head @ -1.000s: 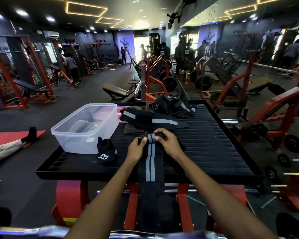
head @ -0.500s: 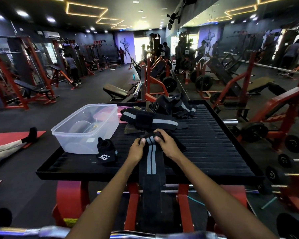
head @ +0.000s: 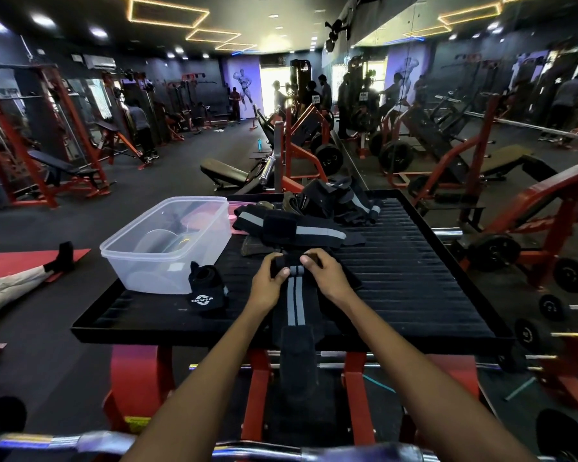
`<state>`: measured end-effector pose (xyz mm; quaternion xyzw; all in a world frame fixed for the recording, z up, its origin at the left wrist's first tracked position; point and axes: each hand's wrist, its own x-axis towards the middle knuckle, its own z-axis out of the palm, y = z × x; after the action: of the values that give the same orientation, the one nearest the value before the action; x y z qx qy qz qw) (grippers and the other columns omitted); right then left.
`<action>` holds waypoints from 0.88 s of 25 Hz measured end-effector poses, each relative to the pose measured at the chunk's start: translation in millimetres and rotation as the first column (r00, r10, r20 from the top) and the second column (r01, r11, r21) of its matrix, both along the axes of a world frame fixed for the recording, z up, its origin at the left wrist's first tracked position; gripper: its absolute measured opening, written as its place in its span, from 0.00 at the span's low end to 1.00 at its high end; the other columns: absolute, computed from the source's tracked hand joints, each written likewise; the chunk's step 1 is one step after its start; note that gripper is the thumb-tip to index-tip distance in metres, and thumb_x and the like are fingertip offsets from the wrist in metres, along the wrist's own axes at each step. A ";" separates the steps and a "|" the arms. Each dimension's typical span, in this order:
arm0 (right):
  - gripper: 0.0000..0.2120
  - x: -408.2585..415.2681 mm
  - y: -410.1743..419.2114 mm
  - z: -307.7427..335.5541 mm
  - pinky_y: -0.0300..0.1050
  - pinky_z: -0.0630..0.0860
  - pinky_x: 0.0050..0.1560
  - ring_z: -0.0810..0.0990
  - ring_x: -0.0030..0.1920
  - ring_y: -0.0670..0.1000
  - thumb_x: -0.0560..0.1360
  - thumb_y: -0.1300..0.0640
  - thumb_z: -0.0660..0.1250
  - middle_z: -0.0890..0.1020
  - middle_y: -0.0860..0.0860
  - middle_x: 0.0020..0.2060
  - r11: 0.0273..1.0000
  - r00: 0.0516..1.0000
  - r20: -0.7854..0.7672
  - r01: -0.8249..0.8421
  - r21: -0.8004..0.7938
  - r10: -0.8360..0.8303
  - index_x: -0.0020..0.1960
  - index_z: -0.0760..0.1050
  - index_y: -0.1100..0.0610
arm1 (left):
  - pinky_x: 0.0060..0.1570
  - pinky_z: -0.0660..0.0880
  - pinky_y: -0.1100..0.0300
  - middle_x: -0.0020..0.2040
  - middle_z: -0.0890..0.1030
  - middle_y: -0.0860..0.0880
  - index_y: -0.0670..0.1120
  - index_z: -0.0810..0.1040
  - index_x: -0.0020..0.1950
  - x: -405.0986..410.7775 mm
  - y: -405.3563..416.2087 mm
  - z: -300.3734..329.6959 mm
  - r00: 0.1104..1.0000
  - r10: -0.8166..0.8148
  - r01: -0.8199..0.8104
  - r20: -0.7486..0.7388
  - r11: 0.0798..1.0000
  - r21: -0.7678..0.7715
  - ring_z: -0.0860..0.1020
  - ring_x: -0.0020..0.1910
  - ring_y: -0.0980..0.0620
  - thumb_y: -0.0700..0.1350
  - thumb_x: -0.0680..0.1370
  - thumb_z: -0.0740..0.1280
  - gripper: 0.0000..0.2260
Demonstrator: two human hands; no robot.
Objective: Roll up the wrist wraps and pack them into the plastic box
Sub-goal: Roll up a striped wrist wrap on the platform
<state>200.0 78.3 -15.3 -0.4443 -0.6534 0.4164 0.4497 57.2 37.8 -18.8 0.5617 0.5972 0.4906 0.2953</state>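
Observation:
A black wrist wrap with two grey stripes (head: 295,305) lies lengthwise on the black ribbed platform (head: 414,288), its near end hanging over the front edge. My left hand (head: 267,285) and my right hand (head: 326,278) both pinch the small roll at the wrap's far end. A clear plastic box (head: 167,241) stands at the platform's left. A rolled black wrap with a white logo (head: 206,290) sits by the box's near corner. Another striped wrap (head: 294,228) lies flat just beyond my hands.
A heap of dark wraps and gloves (head: 334,201) sits at the platform's far edge. Red machine frames (head: 528,208) and weight plates (head: 501,251) crowd the right side. A chrome bar (head: 80,443) runs across below. Someone's leg (head: 24,278) lies on the floor at left.
The roll at the wrap's far end has thickened a little as my fingers turned it toward me; more of the striped length is taken up.

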 end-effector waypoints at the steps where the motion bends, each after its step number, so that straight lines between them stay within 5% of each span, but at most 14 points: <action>1: 0.10 0.9 1.3 -0.5 0.38 0.69 0.49 0.76 0.50 0.49 0.77 0.56 0.65 0.79 0.51 0.48 1.000 1.000 -0.012 0.009 0.024 -0.009 0.56 0.75 0.60 | 0.58 0.71 0.56 0.59 0.77 0.46 0.44 0.69 0.66 -0.1 0.6 -0.5 1.000 0.008 -0.007 0.029 0.999 -0.038 0.75 0.58 0.48 0.48 0.79 0.62 0.17; 4: 0.10 3.0 -0.4 1.1 0.38 0.72 0.52 0.77 0.52 0.49 0.75 0.61 0.67 0.79 0.51 0.50 0.996 0.999 -0.047 -0.020 0.092 0.024 0.56 0.75 0.60 | 0.56 0.69 0.58 0.62 0.76 0.41 0.41 0.70 0.66 -0.1 2.2 -0.4 0.995 0.075 -0.067 0.064 0.990 -0.123 0.74 0.61 0.45 0.50 0.80 0.59 0.18; 7: 0.12 2.8 -4.9 4.5 0.37 0.72 0.54 0.77 0.55 0.47 0.76 0.55 0.66 0.79 0.49 0.53 0.996 0.996 -0.061 -0.065 0.056 0.068 0.58 0.75 0.57 | 0.55 0.67 0.61 0.62 0.75 0.41 0.39 0.69 0.67 -0.9 0.8 2.6 0.994 0.107 -0.104 0.033 0.990 -0.092 0.73 0.62 0.44 0.45 0.81 0.59 0.16; 11: 0.15 2.6 -3.8 5.4 0.33 0.69 0.42 0.75 0.40 0.40 0.79 0.50 0.60 0.79 0.45 0.43 0.995 0.993 -0.104 -0.065 -0.070 0.058 0.60 0.76 0.56 | 0.57 0.68 0.59 0.63 0.75 0.40 0.39 0.69 0.67 -2.1 -0.3 4.3 0.991 0.104 -0.102 0.079 0.994 -0.030 0.73 0.62 0.44 0.43 0.80 0.60 0.16; 15: 0.10 4.2 0.1 -0.3 0.40 0.73 0.58 0.78 0.55 0.49 0.78 0.61 0.62 0.80 0.53 0.54 0.994 0.991 -0.077 -0.109 0.022 0.110 0.59 0.75 0.58 | 0.62 0.68 0.55 0.64 0.75 0.41 0.41 0.69 0.68 -2.4 0.7 0.4 0.996 0.072 -0.066 0.057 0.992 -0.106 0.73 0.64 0.44 0.50 0.82 0.54 0.19; 22: 0.13 3.2 -1.1 1.0 0.31 0.68 0.40 0.74 0.40 0.39 0.77 0.52 0.65 0.80 0.47 0.47 0.995 0.992 -0.074 -0.100 -0.021 0.098 0.59 0.76 0.56 | 0.61 0.68 0.58 0.64 0.75 0.41 0.40 0.68 0.68 -3.1 -1.9 4.4 0.997 0.071 -0.067 0.039 0.995 -0.079 0.72 0.64 0.44 0.45 0.82 0.55 0.16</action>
<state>203.2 77.2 -14.3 -0.4013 -0.6526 0.4621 0.4467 54.1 35.9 -14.4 0.5186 0.6285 0.4886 0.3119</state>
